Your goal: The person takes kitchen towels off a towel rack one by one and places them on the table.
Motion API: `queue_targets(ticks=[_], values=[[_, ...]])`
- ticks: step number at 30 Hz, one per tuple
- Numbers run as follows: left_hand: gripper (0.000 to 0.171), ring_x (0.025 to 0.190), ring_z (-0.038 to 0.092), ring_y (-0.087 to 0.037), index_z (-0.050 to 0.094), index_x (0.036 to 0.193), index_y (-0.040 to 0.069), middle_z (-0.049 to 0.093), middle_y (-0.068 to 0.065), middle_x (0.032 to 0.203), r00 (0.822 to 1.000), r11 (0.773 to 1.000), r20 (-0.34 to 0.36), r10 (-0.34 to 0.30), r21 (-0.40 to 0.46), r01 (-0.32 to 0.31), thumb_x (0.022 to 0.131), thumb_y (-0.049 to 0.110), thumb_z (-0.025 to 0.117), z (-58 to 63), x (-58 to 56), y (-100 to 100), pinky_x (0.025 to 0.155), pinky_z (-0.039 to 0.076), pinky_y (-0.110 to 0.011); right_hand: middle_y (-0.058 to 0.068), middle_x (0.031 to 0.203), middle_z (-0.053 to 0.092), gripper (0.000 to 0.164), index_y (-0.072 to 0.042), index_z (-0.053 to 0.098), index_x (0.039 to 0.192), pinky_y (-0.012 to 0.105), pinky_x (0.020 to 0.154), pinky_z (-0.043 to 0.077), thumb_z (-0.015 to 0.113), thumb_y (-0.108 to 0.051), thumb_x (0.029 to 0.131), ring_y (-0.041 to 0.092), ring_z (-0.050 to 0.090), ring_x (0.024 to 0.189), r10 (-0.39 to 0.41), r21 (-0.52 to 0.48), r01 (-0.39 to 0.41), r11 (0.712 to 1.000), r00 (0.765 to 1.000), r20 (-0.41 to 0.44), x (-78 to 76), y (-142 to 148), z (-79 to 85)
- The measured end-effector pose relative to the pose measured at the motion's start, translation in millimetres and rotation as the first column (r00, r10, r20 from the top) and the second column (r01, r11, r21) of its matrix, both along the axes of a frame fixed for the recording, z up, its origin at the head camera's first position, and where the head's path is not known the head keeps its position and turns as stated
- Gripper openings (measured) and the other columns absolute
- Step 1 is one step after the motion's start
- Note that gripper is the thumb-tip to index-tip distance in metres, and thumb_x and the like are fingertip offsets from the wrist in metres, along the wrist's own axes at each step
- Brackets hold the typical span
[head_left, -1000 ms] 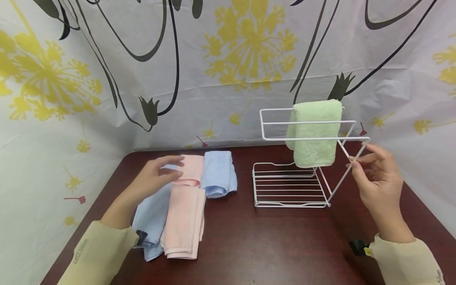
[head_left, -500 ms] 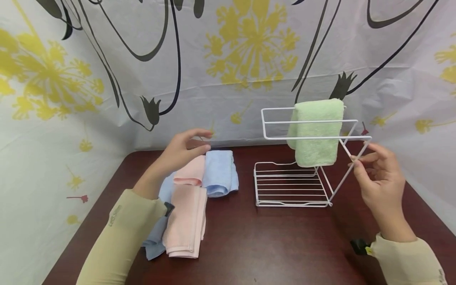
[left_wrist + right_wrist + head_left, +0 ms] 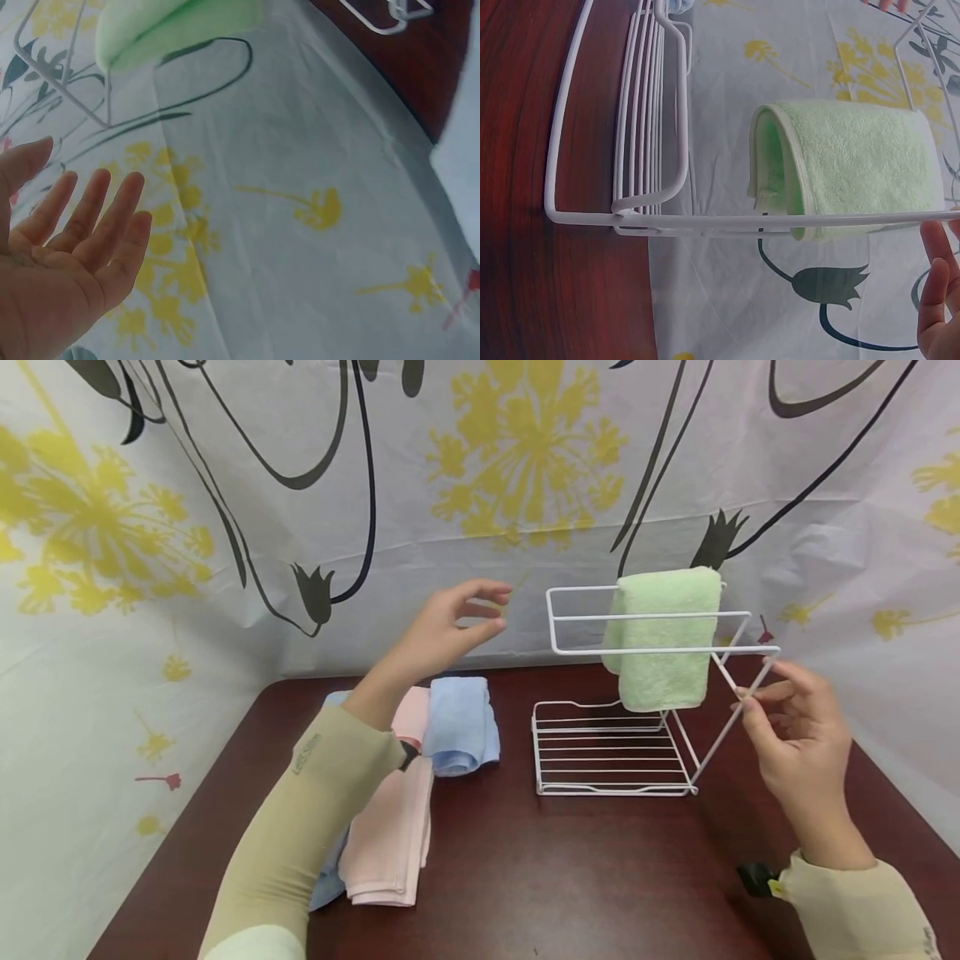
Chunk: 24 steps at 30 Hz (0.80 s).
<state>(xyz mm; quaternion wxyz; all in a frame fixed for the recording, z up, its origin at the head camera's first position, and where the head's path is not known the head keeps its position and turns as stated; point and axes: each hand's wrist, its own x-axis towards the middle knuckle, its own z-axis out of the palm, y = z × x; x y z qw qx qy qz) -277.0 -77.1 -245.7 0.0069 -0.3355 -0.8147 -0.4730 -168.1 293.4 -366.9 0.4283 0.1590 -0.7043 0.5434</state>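
Observation:
A white wire towel rack [image 3: 615, 790] stands on the right half of the table. Over its rear top rail hangs a folded light green towel [image 3: 667, 668]. My right hand [image 3: 802, 752] holds the rack's slanted right side bar with thumb and fingers; in the right wrist view its fingers [image 3: 936, 244] are at that bar. My left hand [image 3: 457, 627] is raised in the air left of the rack, holding nothing, fingers extended and slightly bent. Below it lie a folded blue towel [image 3: 459, 722] and a folded pink towel [image 3: 390, 831], partly behind the left forearm.
A second pink towel [image 3: 411, 714] and another blue towel [image 3: 327, 885] lie at the left, mostly hidden by the left sleeve. The dark red-brown table [image 3: 570, 877] meets a patterned curtain [image 3: 420, 585] at the back and sides.
My left hand has risen and moved right, from over the towels at the left toward the rack. The right hand, rack and green towel have stayed in place.

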Motion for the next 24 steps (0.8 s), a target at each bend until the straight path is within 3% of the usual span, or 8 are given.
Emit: queue_targets(ticks=[9,17,24], values=[[0.044,0.120,0.062,-0.017,0.055,0.140,0.017,0.061,-0.002,0.135,0.997,0.997,-0.072,-0.028,-0.071,0.023,0.097,0.019,0.065,21.2,-7.2,43.6,0.101,0.051,-0.039,-0.011,0.092,0.064,0.049,0.012,0.049,0.133,0.007,0.070,0.049,0.056,0.019,0.085,-0.003,0.070,0.091,-0.035,0.031,0.034,0.999,0.999,0.010,2.3,-0.6,1.7],[0.044,0.121,0.061,-0.023,0.053,0.140,0.009,0.061,-0.009,0.133,0.986,0.993,-0.142,-0.082,-0.100,0.068,0.097,0.015,0.064,25.6,-17.3,79.3,0.098,0.050,-0.024,-0.010,0.092,0.064,0.049,0.012,0.049,0.133,0.008,0.069,0.049,0.055,0.020,0.085,-0.002,0.070,0.088,-0.016,0.021,0.016,1.000,1.000,-0.001,1.2,0.1,0.6],[0.046,0.124,0.058,-0.019,0.050,0.143,0.010,0.057,-0.007,0.138,0.965,0.960,-0.221,-0.139,-0.270,0.076,0.099,0.018,0.062,32.2,-28.3,102.1,0.104,0.043,-0.019,-0.009,0.091,0.065,0.049,0.013,0.050,0.132,0.008,0.069,0.050,0.055,0.020,0.084,-0.001,0.070,0.087,0.003,0.015,-0.003,1.000,1.000,-0.014,1.6,1.0,1.6]])
